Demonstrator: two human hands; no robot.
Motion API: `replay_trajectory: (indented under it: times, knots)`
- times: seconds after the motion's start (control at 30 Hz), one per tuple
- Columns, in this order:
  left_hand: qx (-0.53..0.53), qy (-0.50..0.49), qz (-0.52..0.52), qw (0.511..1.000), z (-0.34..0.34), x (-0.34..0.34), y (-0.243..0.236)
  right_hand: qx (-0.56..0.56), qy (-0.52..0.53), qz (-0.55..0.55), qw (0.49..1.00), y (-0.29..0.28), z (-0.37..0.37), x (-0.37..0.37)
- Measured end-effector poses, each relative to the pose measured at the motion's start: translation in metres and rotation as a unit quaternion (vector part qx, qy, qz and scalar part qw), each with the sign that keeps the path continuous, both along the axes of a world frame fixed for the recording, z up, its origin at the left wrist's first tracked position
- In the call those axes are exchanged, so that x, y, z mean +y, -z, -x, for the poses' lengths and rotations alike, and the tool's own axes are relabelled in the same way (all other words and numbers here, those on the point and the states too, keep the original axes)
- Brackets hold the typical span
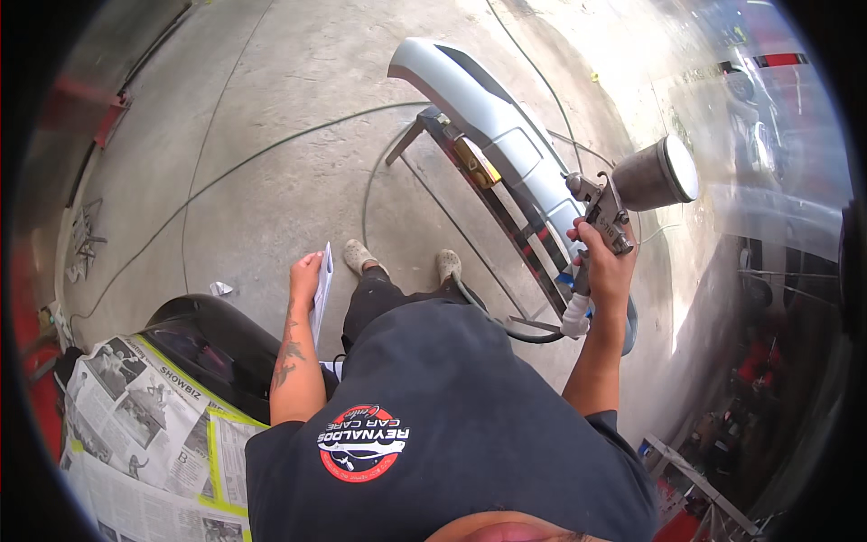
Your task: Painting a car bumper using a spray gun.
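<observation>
My right hand [607,271] grips a metal spray gun [607,212] by its handle, fingers wrapped round it. A silvery cup with a pale round lid [682,169] tops the gun, tilted to the right. White wrapping [575,318] covers the hose joint under the handle. In my left hand [305,273], at the left of my legs, a folded sheet of white paper [321,294] is pinched and hangs down. A silver-grey car bumper [506,126] lies along a metal stand [408,143], just beyond and left of the spray gun.
A yellow box [476,163] rests on the stand. Air hoses [271,152] wind across the concrete floor [298,72]. At my left is a dark car part [217,330] beside newspaper masking [149,425] edged with yellow-green tape. Cluttered shelving [750,388] lines the right side.
</observation>
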State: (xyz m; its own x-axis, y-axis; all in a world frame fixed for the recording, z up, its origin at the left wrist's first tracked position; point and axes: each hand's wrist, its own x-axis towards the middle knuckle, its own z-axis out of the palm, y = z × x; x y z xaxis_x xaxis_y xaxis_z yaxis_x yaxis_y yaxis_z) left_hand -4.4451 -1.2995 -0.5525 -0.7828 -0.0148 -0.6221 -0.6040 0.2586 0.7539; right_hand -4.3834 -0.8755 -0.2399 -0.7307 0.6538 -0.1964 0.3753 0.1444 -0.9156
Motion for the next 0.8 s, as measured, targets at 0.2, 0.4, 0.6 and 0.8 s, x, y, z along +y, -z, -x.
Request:
replay_trajectory:
  times: [0.2, 0.4, 0.6, 0.8]
  knots:
    - [-0.011, 0.033, 0.015, 0.999, 0.042, -0.032, 0.004, -0.029, 0.033, -0.021, 0.999, 0.005, 0.009, -0.055]
    - [-0.050, 0.052, -0.010, 0.997, 0.064, -0.060, 0.021, -0.013, -0.044, 0.015, 0.999, 0.010, 0.024, -0.093]
    - [-0.044, 0.045, 0.008, 0.998, 0.059, -0.089, 0.043, -0.070, 0.072, -0.066, 0.993, 0.008, 0.004, -0.105]
    - [-0.074, 0.012, -0.002, 0.997, 0.055, -0.117, 0.064, -0.044, 0.093, -0.051, 0.993, 0.007, 0.025, -0.125]
